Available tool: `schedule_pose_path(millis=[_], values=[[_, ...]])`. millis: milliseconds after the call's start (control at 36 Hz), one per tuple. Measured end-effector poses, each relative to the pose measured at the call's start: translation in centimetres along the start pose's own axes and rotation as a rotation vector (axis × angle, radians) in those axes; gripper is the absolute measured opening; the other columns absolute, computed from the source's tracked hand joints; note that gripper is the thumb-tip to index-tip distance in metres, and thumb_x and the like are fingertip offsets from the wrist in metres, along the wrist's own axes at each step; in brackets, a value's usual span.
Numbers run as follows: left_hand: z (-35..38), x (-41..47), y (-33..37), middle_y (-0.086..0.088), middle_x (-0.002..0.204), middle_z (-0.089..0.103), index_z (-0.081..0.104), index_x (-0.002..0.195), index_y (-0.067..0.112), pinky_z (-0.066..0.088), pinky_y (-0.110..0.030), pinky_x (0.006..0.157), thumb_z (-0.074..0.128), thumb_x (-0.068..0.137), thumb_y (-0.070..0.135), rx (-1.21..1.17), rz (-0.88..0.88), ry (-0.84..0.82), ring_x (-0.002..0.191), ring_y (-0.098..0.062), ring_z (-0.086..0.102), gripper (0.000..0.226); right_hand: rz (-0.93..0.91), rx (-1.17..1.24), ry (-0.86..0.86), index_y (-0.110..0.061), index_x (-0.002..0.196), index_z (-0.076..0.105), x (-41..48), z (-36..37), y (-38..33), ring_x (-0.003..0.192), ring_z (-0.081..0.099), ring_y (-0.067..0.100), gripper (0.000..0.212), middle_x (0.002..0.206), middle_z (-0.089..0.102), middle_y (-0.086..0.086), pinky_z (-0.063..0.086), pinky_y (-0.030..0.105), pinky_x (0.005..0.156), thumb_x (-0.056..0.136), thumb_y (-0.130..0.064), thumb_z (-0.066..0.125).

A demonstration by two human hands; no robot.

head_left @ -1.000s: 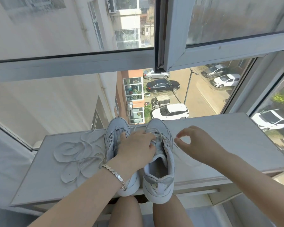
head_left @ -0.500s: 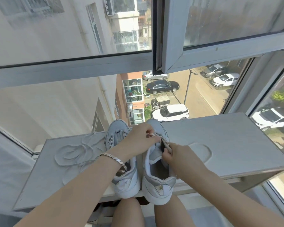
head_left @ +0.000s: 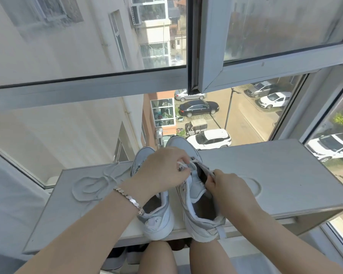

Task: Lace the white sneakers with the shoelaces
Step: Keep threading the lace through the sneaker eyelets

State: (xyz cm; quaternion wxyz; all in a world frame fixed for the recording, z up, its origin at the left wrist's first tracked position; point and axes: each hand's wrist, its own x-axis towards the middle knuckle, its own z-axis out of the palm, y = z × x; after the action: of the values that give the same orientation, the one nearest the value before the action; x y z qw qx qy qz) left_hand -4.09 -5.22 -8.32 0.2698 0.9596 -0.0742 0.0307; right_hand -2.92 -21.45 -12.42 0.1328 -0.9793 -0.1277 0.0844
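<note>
A white ledge (head_left: 285, 175) runs across the middle of the frame, set against a window (head_left: 212, 56) whose sash stands open at upper centre. Through the glass, far below, parked cars (head_left: 210, 138) fill the centre and right, with pale building walls at the left.

Two white sneakers sit at the ledge's near edge, toes toward the glass, above bare knees at the bottom of the frame. The left shoe (head_left: 156, 220) lies flat. The right shoe (head_left: 194, 194) is just beside it. A loose lace (head_left: 91, 186) lies coiled on the ledge, left of centre.

The left hand (head_left: 158, 173), with a bracelet (head_left: 128, 199) on its wrist, reaches over the left shoe and pinches the lace (head_left: 183, 165) at the right shoe's eyelets with curled fingertips. The right hand (head_left: 230, 188), fingers curled, grips the right shoe at the right edge of its opening. Whether it also pinches a lace end there I cannot tell.
</note>
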Motion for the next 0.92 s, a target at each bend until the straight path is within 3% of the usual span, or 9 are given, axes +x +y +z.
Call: schedule_pose_path(millis=[83, 167, 278, 417, 500, 583, 694, 833, 917], values=[[0.3, 0.1, 0.3, 0.005, 0.066, 0.039, 0.044, 0.06, 0.018, 0.035, -0.028, 0.063, 0.059, 0.086, 0.027, 0.159, 0.042, 0.05, 0.065, -0.014, 0.041, 0.031, 0.017, 0.018, 0.011, -0.018, 0.069, 0.026, 0.0, -0.2, -0.2, 0.051, 0.03, 0.013, 0.035, 0.064, 0.032, -0.001, 0.018, 0.024, 0.043, 0.102, -0.032, 0.025], [0.6, -0.2, 0.0, 0.006, 0.055, 0.03, 0.025, 0.053, 0.018, 0.035, -0.026, 0.062, 0.068, 0.081, 0.01, -0.299, 0.069, 0.129, 0.054, -0.014, 0.036, 0.052, 0.07, 0.061, 0.022, -0.016, 0.076, 0.031, 0.2, -0.2, 0.2, 0.061, 0.039, 0.021, 0.03, 0.064, 0.032, -0.001, 0.019, 0.023, 0.043, 0.102, -0.031, 0.026], [0.9, -0.9, -0.3, 0.004, 0.047, 0.029, 0.029, 0.049, 0.015, 0.037, -0.015, 0.053, 0.068, 0.078, -0.007, -0.734, 0.03, 0.234, 0.046, -0.013, 0.034, 0.053, 0.09, 0.039, 0.026, -0.016, 0.068, 0.028, 0.2, -0.5, 0.8, 0.068, 0.042, 0.025, 0.035, 0.064, 0.033, -0.001, 0.023, 0.029, 0.047, 0.101, -0.029, 0.028], [0.1, -1.5, -0.2, 0.012, 0.049, 0.041, 0.061, 0.069, 0.012, 0.031, -0.012, 0.052, 0.071, 0.08, 0.031, -0.229, -0.107, 0.029, 0.046, -0.001, 0.039, 0.024, 0.076, 0.015, 0.039, -0.013, 0.085, 0.038, 0.4, -0.7, 1.0, 0.07, 0.042, 0.024, 0.027, 0.065, 0.033, -0.002, 0.02, 0.026, 0.045, 0.102, -0.031, 0.026], [-0.3, -2.0, 0.0, 0.011, 0.039, 0.037, 0.055, 0.059, 0.015, 0.029, -0.011, 0.047, 0.069, 0.081, 0.037, -0.147, -0.092, 0.0, 0.042, -0.002, 0.039, 0.034, 0.08, -0.003, 0.044, -0.014, 0.085, 0.039, 0.5, -0.6, 1.1, 0.07, 0.043, 0.022, 0.027, 0.065, 0.034, -0.003, 0.018, 0.023, 0.044, 0.102, -0.03, 0.025], [-1.0, -2.3, 0.2, 0.011, 0.04, 0.03, 0.041, 0.044, 0.013, 0.034, -0.008, 0.052, 0.072, 0.081, 0.021, -0.594, -0.11, 0.082, 0.042, -0.005, 0.029, 0.049, 0.122, -0.001, 0.039, -0.013, 0.08, 0.038, 0.6, -0.7, 1.5, 0.07, 0.043, 0.023, 0.029, 0.065, 0.035, -0.002, 0.019, 0.023, 0.045, 0.101, -0.028, 0.026], [-2.3, -2.3, -0.4, 0.0, 0.044, 0.044, 0.052, 0.052, 0.001, 0.04, -0.022, 0.054, 0.065, 0.072, 0.017, -1.163, -0.265, 0.141, 0.049, -0.017, 0.039, 0.029, 0.147, 0.047, 0.036, -0.015, 0.063, 0.027, 0.7, -0.8, 2.2, 0.067, 0.041, 0.025, 0.037, 0.064, 0.036, 0.0, 0.019, 0.024, 0.044, 0.1, -0.024, 0.031], [-2.3, -2.3, -1.7, 0.005, 0.044, 0.034, 0.042, 0.049, 0.013, 0.025, -0.017, 0.045, 0.056, 0.09, 0.037, -0.017, -0.272, 0.052, 0.042, -0.008, 0.033, 0.05, 0.142, 0.052, 0.026, -0.013, 0.073, 0.036, 0.7, -0.8, 2.0, 0.07, 0.044, 0.025, 0.032, 0.065, 0.037, -0.001, 0.03, 0.029, 0.057, 0.1, -0.028, 0.03], [-2.2, -2.3, -1.9, 0.0, 0.05, 0.03, 0.03, 0.05, 0.015, 0.023, -0.026, 0.047, 0.044, 0.093, 0.046, 0.311, -0.308, 0.166, 0.048, -0.015, 0.031, 0.055, 0.136, 0.032, 0.039, -0.013, 0.082, 0.04, 0.5, -0.8, 1.6, 0.071, 0.044, 0.024, 0.026, 0.066, 0.036, -0.002, 0.027, 0.028, 0.05, 0.1, -0.028, 0.029]])
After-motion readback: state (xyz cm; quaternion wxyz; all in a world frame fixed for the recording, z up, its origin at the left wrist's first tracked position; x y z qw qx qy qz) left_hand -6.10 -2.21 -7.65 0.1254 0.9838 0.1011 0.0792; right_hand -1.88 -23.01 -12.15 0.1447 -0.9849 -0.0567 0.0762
